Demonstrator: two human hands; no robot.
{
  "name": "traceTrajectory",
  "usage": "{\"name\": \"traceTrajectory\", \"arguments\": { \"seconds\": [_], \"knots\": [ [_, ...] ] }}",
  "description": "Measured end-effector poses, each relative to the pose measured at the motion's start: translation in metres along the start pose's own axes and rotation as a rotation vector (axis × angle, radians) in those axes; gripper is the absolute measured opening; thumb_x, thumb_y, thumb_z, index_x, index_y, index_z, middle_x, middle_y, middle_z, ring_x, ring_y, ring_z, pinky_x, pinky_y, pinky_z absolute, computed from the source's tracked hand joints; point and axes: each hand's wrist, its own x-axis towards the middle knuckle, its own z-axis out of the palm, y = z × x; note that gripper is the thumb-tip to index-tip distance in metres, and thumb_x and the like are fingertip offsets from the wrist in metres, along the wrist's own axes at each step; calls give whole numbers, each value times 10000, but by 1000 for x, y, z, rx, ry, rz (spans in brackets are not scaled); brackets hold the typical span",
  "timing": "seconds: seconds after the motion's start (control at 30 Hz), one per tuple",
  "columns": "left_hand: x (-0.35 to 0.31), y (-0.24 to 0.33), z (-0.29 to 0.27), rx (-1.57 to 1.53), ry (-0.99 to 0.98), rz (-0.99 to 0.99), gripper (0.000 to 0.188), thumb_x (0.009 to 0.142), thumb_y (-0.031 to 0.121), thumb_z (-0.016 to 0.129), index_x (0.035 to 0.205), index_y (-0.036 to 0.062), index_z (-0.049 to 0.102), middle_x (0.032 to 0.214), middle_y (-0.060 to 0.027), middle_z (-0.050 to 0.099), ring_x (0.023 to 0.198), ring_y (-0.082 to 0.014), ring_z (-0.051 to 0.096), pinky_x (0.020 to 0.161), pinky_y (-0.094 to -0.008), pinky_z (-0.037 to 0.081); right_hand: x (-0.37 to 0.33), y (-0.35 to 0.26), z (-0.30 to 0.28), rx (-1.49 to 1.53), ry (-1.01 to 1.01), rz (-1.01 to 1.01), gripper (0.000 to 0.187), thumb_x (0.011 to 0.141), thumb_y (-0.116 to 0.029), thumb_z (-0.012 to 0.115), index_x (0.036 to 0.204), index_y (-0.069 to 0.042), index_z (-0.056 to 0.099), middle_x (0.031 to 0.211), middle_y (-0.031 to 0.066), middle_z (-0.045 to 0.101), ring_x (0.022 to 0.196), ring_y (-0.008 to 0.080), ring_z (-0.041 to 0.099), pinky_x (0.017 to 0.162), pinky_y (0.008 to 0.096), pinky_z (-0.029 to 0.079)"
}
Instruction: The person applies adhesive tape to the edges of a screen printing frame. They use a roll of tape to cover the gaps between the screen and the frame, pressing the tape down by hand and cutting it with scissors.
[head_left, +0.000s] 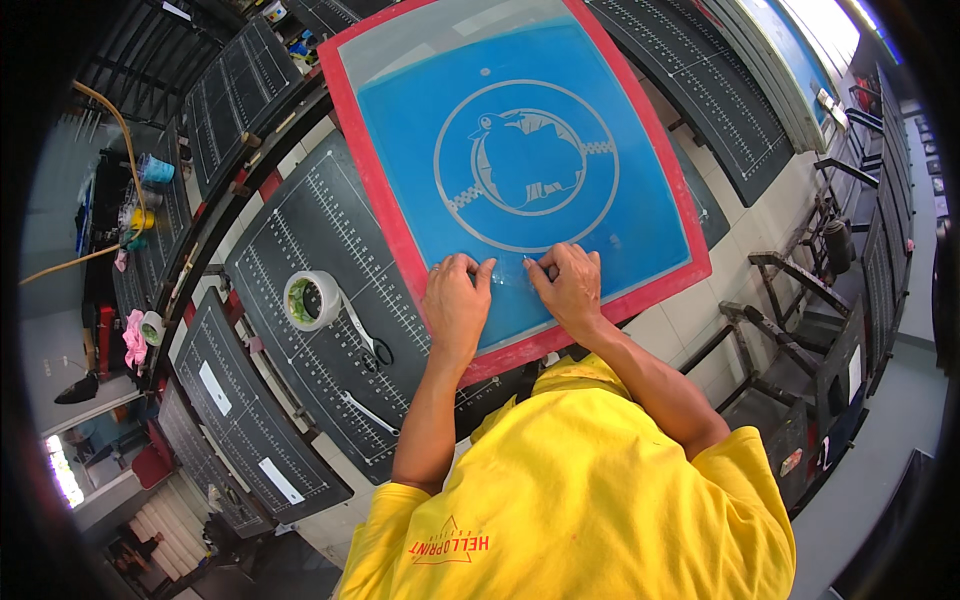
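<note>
A screen printing frame (655, 130) with a pink-red border lies in front of me. Its mesh is coated blue (640, 225), with a pale round design (527, 247) in the middle. Over the near part of the mesh, my left hand (458, 300) and my right hand (568, 285) face each other, a short gap apart. Between their pinched fingers stretches a piece of clear tape (512, 273), thin and hard to see against the blue. Both wrists cross the frame's near border.
Left of the frame, a dark platen (330, 230) with white scale marks carries a tape roll (312, 300), scissors (365, 335) and a wrench-like tool (370, 412). More platens (235, 410) stand around. Metal racks (800, 290) are at the right, small tubs (155, 168) at far left.
</note>
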Motion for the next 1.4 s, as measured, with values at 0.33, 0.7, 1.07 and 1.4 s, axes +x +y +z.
{"name": "traceTrajectory", "arguments": {
  "seconds": [0.33, 0.7, 1.07, 1.4],
  "knots": [
    [1, 1, 0, 7, -5, -7, 335, 912, 352, 683, 818, 35, 625, 861, -119, 664, 875, -333, 631, 735, -466, 504, 0, 1, 1, -9, 5, -11, 257, 777, -181, 792, 697, -118, 557, 630, 13, 545, 644, 217, 542, 651, 378, 319],
    [1, 0, 2, 34, 9, 0, 336, 901, 354, 694, 808, 39, 628, 846, -111, 665, 868, -325, 630, 727, -468, 505, -1, 3, 2, 5, 24, -27, 276, 778, -170, 803, 700, -106, 547, 632, 4, 523, 621, 204, 502, 643, 374, 298],
    [1, 5, -1, 55, 19, -10, 336, 907, 351, 683, 806, 36, 625, 834, -125, 663, 862, -333, 633, 725, -473, 507, 0, 2, 1, -9, 10, -16, 261, 771, -177, 794, 705, -121, 547, 636, 10, 538, 655, 219, 545, 649, 383, 318],
    [0, 2, 3, 37, 70, -15, 296, 906, 309, 683, 832, 31, 614, 799, -142, 654, 820, -355, 632, 715, -478, 501, 0, 1, 0, -7, 7, -12, 266, 777, -188, 795, 709, -121, 546, 636, 10, 539, 656, 220, 547, 653, 384, 319]
  ]
}}
